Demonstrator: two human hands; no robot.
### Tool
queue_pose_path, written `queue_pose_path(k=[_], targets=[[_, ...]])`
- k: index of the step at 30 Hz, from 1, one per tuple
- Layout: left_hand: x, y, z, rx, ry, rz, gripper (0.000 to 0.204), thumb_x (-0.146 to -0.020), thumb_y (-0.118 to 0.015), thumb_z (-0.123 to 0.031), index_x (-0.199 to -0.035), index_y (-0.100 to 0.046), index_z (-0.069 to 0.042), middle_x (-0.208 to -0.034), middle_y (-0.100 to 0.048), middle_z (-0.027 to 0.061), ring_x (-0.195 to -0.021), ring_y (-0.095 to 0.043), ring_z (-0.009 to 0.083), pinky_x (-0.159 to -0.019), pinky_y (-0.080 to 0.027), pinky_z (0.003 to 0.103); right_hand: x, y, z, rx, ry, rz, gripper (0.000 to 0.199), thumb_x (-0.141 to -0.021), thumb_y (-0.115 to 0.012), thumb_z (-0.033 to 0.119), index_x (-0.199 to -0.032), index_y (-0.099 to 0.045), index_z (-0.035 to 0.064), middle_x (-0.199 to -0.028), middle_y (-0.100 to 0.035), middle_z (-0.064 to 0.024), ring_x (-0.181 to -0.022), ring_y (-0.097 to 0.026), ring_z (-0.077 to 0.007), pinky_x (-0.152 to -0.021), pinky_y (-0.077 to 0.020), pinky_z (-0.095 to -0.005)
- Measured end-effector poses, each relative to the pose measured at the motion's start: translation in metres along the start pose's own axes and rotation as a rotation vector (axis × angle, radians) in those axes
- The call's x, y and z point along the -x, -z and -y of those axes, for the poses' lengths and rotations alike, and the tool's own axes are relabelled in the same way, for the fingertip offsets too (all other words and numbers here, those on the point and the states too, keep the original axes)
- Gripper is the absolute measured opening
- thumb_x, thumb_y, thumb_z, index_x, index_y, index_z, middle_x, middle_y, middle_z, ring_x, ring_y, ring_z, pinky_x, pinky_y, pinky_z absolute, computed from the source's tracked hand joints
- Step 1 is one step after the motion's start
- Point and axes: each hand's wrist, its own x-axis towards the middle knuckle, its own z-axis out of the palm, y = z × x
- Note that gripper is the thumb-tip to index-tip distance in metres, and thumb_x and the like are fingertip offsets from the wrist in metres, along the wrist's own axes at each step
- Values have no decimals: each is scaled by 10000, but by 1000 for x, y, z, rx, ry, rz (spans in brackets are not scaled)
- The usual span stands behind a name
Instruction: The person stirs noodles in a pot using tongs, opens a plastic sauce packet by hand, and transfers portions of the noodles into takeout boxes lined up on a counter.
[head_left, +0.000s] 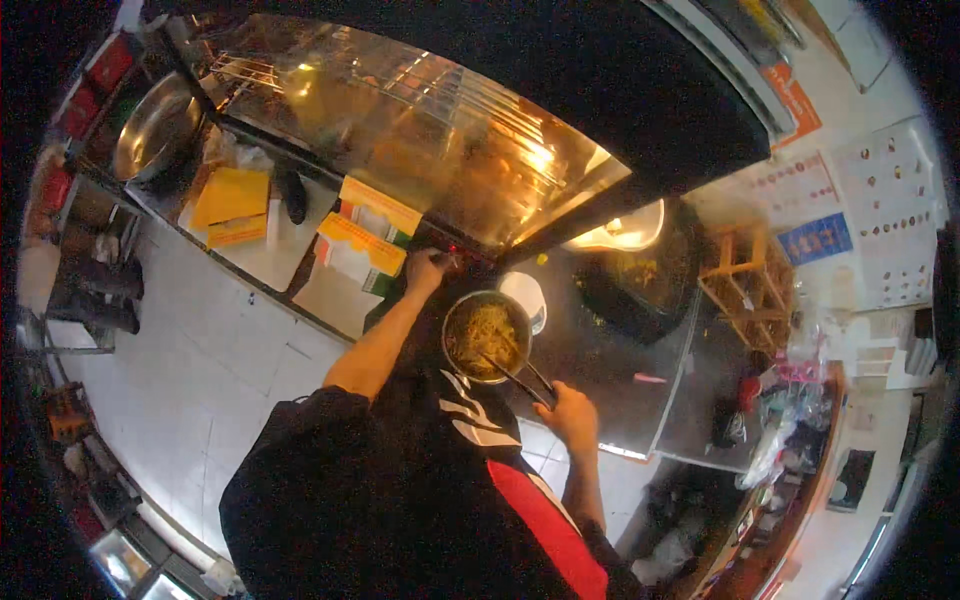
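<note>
Noodles fill the small metal pot [486, 336] in front of me on the dark table [600, 360]; my right hand [568, 414] grips chopsticks [517, 377] dipped into it; my left hand [427, 270] reaches the pot's far side, grip unclear.

The person wears a black short-sleeved top, with white jagged stripes across the chest and a broad red panel lower down. Both forearms are bare below the sleeves.
</note>
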Motion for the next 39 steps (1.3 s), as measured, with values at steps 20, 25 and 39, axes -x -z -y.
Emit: queue_pose_path(k=[20, 25, 39], targets=[[36, 33, -22, 490, 295, 318, 416, -835, -658, -325, -1086, -604, 3, -1019, -648, 154, -962, -619, 282, -834, -476, 361, -20, -122, -35, -487, 136, -326, 324, -791, -673, 355, -936, -676, 66, -765, -651, -182, -673, -630, -342, -610, -485, -413], [88, 85, -35, 624, 383, 502, 377, -865, -611, -319, -1073, -621, -4, -1029, -648, 147, -984, -607, 257, -865, -456, 351, 11, -107, -34, -538, 200, -531, 247, -763, -719, 161, -933, -658, -8, -681, -630, -148, -536, -572, -190, -522, -439, -314], [125, 123, -18, 740, 551, 419, 318, -878, -616, -262, -1092, -605, -28, -866, -654, 80, -700, -618, 149, -611, -498, 299, 76, 35, -44, -481, 308, -569, 289, -765, -701, 143, -998, -637, -17, -815, -669, -140, -725, -650, -223, -637, -487, -325]])
